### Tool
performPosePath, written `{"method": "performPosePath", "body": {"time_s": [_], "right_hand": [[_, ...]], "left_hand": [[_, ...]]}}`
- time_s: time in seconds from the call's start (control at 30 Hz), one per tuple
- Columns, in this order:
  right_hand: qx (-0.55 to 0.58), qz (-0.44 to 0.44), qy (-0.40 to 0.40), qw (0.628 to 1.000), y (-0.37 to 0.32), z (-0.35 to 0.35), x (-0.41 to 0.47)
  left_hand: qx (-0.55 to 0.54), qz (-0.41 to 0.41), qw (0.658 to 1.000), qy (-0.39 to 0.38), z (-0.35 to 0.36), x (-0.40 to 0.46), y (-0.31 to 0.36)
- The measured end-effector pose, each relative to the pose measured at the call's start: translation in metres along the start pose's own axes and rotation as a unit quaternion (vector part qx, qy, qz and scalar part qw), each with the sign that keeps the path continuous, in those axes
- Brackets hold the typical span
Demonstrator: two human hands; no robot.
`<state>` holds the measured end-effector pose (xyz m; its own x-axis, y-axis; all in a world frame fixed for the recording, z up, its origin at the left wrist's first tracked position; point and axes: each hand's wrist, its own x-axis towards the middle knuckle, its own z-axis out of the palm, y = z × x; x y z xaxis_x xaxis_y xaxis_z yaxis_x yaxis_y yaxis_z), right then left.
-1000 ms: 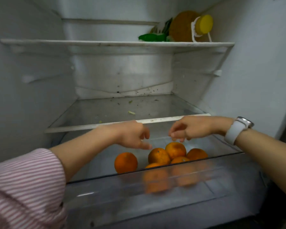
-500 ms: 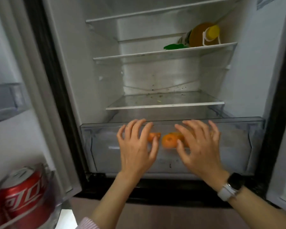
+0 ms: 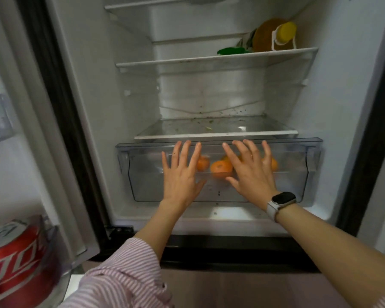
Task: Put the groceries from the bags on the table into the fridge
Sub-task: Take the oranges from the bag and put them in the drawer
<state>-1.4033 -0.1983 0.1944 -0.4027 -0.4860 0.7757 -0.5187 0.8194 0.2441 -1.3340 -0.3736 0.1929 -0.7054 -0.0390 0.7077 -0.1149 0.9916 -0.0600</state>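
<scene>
The fridge stands open in front of me. Its clear bottom drawer [image 3: 298, 174] holds several oranges [image 3: 220, 168], seen through the plastic front. My left hand [image 3: 180, 174] and my right hand [image 3: 251, 174] lie flat against the drawer front, fingers straight and spread, holding nothing. A white watch sits on my right wrist. The drawer looks pushed in under the glass shelf [image 3: 216, 136].
An upper shelf [image 3: 187, 62] carries an amber bottle with a yellow cap [image 3: 273, 35] and a green item [image 3: 231, 50]. The open door on the left holds a red soda can [image 3: 13, 258] in its bin. The fridge's right wall is close beside the drawer.
My hands came out of the drawer with the oranges left inside, then flattened on its front. The drawer has slid back into the fridge and my view has pulled away.
</scene>
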Motion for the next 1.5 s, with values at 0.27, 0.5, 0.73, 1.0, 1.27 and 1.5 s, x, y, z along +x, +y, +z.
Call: {"method": "performPosePath", "body": {"time_s": [0.27, 0.5, 0.73, 1.0, 1.27, 1.5], "right_hand": [[-0.023, 0.035, -0.064, 0.997, 0.008, 0.041, 0.034], [-0.008, 0.035, -0.091, 0.995, 0.011, 0.055, 0.039], [0.233, 0.113, -0.050, 0.965, -0.011, 0.015, -0.010], [0.409, 0.112, -0.082, 0.902, -0.124, -0.038, -0.163], [0.494, -0.023, -0.392, 0.776, -0.281, -0.096, -0.297], [0.587, -0.218, -0.399, 0.670, -0.458, -0.193, -0.328]], "left_hand": [[-0.028, -0.001, 0.995, -0.093, 0.033, 0.045, -0.006], [-0.023, 0.002, 0.994, -0.106, 0.045, 0.052, -0.009], [-0.105, -0.065, 0.991, -0.053, 0.012, 0.007, -0.001], [-0.082, -0.190, 0.978, -0.005, -0.033, -0.220, 0.015], [0.036, -0.459, 0.861, -0.214, -0.130, -0.479, -0.031], [0.143, -0.648, 0.730, -0.166, -0.279, -0.631, -0.071]]}}
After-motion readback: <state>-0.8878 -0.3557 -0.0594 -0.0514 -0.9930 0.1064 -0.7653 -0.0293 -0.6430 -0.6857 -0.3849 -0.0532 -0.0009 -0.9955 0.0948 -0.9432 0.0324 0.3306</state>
